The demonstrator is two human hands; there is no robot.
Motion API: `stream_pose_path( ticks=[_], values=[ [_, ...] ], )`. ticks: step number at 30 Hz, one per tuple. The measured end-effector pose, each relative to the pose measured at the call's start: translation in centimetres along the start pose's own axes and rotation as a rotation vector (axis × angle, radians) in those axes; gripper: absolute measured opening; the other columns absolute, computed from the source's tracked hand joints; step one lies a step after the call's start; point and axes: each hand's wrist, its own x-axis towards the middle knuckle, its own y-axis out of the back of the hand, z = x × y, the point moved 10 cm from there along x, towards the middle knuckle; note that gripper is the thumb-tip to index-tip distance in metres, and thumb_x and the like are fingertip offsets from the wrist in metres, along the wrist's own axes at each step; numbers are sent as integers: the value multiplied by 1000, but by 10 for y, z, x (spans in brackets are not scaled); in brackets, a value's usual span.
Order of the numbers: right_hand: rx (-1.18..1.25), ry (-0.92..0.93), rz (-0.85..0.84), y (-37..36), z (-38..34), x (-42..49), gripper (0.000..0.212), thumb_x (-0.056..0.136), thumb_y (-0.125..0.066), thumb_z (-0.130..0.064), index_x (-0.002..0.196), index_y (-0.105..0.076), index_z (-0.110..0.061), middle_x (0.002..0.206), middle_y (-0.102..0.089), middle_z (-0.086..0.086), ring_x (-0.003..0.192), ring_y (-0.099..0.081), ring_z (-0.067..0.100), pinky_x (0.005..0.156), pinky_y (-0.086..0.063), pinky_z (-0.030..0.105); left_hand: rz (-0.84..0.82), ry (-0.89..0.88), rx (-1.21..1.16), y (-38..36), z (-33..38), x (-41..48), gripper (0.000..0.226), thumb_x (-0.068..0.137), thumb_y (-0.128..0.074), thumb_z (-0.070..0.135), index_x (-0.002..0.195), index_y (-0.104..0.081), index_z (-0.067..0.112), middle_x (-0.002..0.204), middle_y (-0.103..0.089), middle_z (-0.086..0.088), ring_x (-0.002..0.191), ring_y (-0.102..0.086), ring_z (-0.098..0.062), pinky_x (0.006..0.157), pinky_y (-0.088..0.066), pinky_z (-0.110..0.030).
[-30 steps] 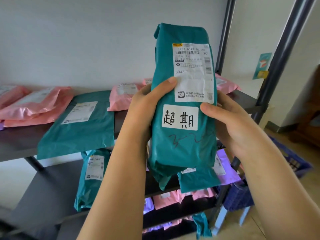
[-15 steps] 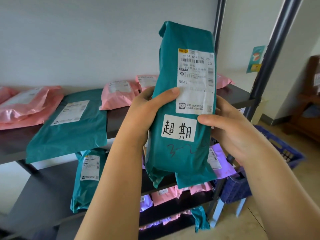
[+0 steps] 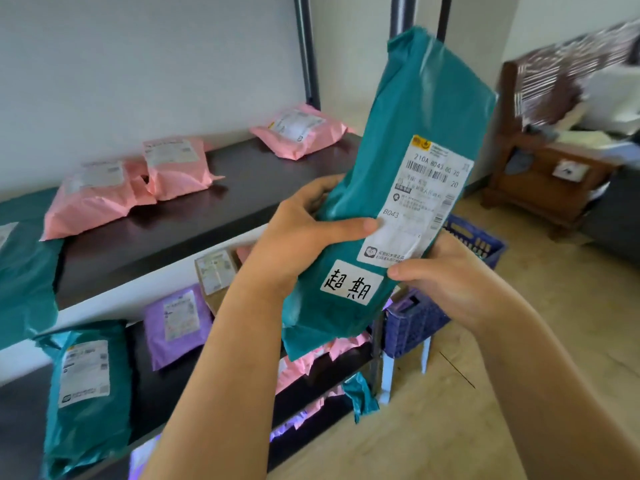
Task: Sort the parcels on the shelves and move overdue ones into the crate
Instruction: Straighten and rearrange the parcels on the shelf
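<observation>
I logged the left hand (image 3: 291, 247) and right hand (image 3: 450, 285) both curled round the tilted teal parcel (image 3: 415, 116); the blue crate (image 3: 412, 323) stood beside the shelves (image 3: 173, 230).

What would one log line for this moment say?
hands: left hand and right hand grip teal parcel | mark: handwritten sticker 超期 | crate: blue crate beyond, parcel not yet in

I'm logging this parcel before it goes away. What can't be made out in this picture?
Head view:
Crate: inside hidden behind the teal parcel and right hand.
Shipping label: small print too fine; the thumb of the left hand overlaps its edge.
Pink parcels on a lower shelf: mostly hidden by the left forearm and teal parcel.
Wooden furniture: motion-blurred.
</observation>
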Motion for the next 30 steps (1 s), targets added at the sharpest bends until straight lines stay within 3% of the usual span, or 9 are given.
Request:
stream_pose_path(
  ticks=[5, 11, 15, 18, 20, 22, 24, 26, 30],
  values=[
    [55, -53, 75, 88, 15, -13, 58, 86, -58, 13, 137, -50, -13, 125, -68, 9, 114, -65, 32, 99, -47, 59, -33, 46, 19, -83, -26, 43, 59, 65, -87, 9, 119, -65, 19, 109, -74, -4, 96, -72, -27, 88, -57, -44],
    [181, -139, 188, 205, 33, -36, 61, 81, -68, -9, 138, -49, -17, 124, -69, 5, 113, -66, 25, 82, -55, 34, 90, 212, -24, -178, -83, 91, 55, 70, -86, 29, 119, -61, 21, 103, -75, -2, 82, -75, -22, 77, -61, -42],
    [153, -209, 242, 269, 51, -44, 46, 91, -60, -8, 134, -53, -21, 122, -70, 2, 114, -65, 26, 93, -52, 42, 125, 317, -34, -230, -124, 111, 55, 76, -81, 33, 122, -57, 15, 102, -74, -4, 82, -74, -21, 79, -61, -43],
    [157, -281, 290, 304, 69, -43, 41, 93, -58, -9, 131, -56, -24, 120, -71, 0, 113, -65, 25, 99, -51, 45, 95, 405, -38, -257, -156, 122, 42, 84, -74, 34, 119, -58, 16, 93, -76, -2, 75, -74, -18, 69, -61, -35],
    [164, -340, 327, 325, 85, -40, 38, 93, -59, -11, 129, -59, -24, 117, -72, 1, 113, -64, 26, 99, -51, 45, 92, 465, -44, -270, -179, 129, 41, 86, -72, 34, 122, -58, 18, 96, -76, -2, 79, -74, -19, 73, -60, -36],
    [165, -396, 362, 339, 103, -36, 36, 92, -59, -12, 127, -60, -23, 114, -73, 2, 112, -65, 26, 91, -53, 41, 89, 515, -30, -278, -199, 134, 39, 88, -70, 34, 123, -58, 20, 99, -75, -3, 81, -74, -19, 73, -60, -35],
    [171, -445, 392, 351, 121, -31, 34, 92, -60, -14, 125, -61, -23, 110, -74, 3, 109, -67, 25, 83, -53, 37, 99, 556, -27, -282, -216, 142, 35, 89, -69, 32, 120, -59, 19, 98, -75, -4, 75, -73, -16, 62, -57, -29],
    [180, -493, 422, 363, 136, -21, 31, 92, -61, -17, 122, -62, -22, 107, -75, 3, 106, -68, 25, 86, -54, 38, 112, 590, -30, -283, -232, 156, 29, 89, -69, 28, 115, -62, 17, 95, -75, -4, 71, -72, -14, 56, -54, -25],
    [176, -552, 478, 395, 158, 11, 27, 92, -65, -22, 118, -63, -18, 102, -76, 5, 100, -71, 25, 91, -56, 42, 127, 692, -25, -286, -270, 191, 32, 87, -70, 28, 115, -63, 14, 96, -75, -6, 78, -70, -17, 61, -52, -28]
  ],
)
